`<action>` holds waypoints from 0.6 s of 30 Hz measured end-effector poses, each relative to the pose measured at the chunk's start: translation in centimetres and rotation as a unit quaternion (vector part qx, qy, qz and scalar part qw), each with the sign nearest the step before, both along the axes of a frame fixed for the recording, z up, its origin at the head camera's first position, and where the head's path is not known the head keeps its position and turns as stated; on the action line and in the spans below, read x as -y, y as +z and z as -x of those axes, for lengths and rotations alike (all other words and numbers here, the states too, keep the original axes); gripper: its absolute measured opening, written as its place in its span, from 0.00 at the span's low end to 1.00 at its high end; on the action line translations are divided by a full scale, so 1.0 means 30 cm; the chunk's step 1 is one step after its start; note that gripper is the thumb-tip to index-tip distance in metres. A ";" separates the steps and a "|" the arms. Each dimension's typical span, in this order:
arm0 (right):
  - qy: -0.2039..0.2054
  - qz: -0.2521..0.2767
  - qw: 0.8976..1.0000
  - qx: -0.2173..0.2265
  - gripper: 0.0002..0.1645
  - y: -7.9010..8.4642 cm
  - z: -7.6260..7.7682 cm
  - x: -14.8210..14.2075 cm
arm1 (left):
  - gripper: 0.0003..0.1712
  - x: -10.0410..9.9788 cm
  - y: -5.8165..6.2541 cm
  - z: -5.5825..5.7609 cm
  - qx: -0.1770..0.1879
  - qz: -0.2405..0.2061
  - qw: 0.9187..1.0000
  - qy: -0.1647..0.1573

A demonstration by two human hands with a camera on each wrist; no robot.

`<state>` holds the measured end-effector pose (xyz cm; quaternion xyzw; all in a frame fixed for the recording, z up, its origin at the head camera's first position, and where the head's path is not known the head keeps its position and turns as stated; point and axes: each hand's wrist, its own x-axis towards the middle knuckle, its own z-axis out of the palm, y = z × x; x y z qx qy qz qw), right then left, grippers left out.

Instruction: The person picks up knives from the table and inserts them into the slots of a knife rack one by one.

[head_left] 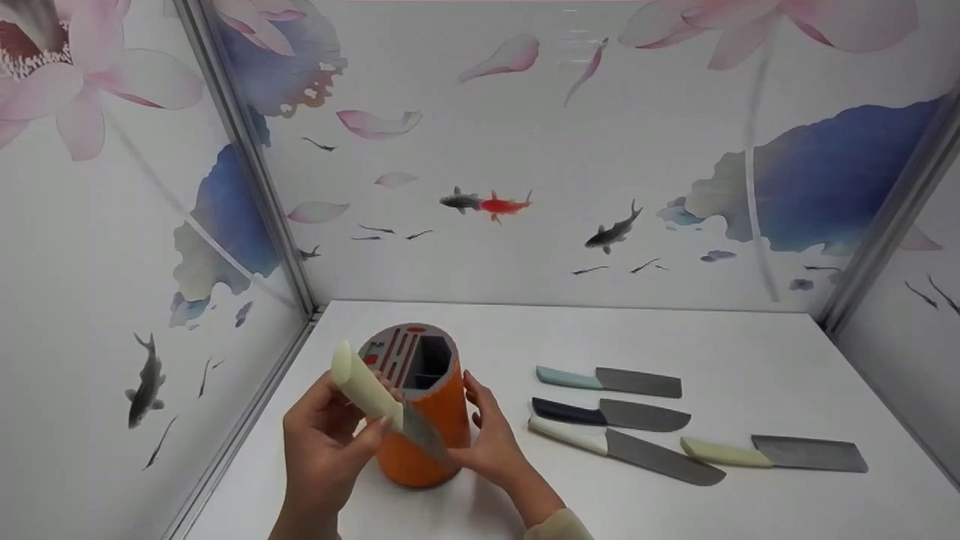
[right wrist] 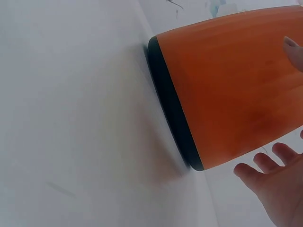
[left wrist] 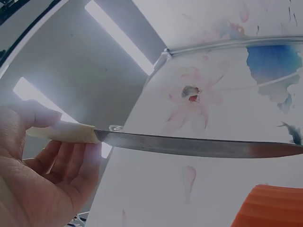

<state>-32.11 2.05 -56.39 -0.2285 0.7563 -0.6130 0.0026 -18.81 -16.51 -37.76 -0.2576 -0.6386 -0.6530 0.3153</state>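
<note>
My left hand holds a kitchen knife by its pale yellow-green handle, thumb on one side and fingers on the other. Its blade points away from that hand and, in the head view, slants down across the front of an orange knife block. The block stands upright, with slots and a dark opening in its grey top. At the block's right side is my right hand, its thumb toward the front and its fingers spread alongside. The right wrist view shows the block's black base and relaxed fingers beside the orange wall.
Several knives lie on the white table to the right: a mint-handled one, a navy-handled one, a white-handled one and, farthest right, a yellow-handled cleaver. Printed wall panels enclose the back and sides.
</note>
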 end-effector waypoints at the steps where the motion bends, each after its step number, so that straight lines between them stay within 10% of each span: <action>1: -0.001 -0.001 1.000 0.001 0.71 -0.001 0.001 0.006 | 0.29 0.005 0.003 -0.006 -0.006 0.001 1.000 -0.001; 10: -0.025 -0.020 0.999 -0.013 0.73 -0.001 0.008 0.021 | 0.27 0.005 0.013 -0.039 -0.053 -0.049 0.997 -0.020; 18: -0.010 -0.037 0.999 -0.025 0.73 -0.004 0.007 0.036 | 0.29 0.024 0.036 -0.051 -0.171 -0.146 0.974 -0.018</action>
